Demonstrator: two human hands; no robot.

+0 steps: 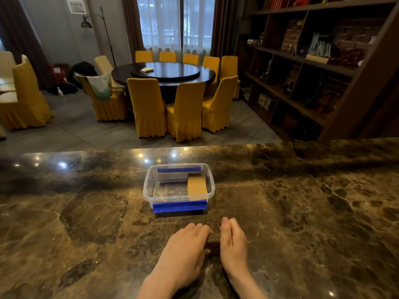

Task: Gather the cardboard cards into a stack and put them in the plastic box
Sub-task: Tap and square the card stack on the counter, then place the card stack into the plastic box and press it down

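Observation:
A clear plastic box [149, 182] with blue clips stands on the brown marble counter, a little ahead of my hands. Inside it, on the right side, lies a stack of tan cardboard cards [197, 187], tilted against the right wall. Near the counter's front edge a second small stack of cardboard cards [213, 242] stands on the counter, squeezed between my two hands. My left hand [185, 251] presses on its left side and my right hand [233, 242] presses on its right side, fingers straight. Most of this stack is hidden by the hands.
The marble counter [86, 212] stretches wide to both sides of the box. Beyond its far edge lie a round dining table [164, 72] with yellow chairs and a dark bookshelf [313, 61] at the right.

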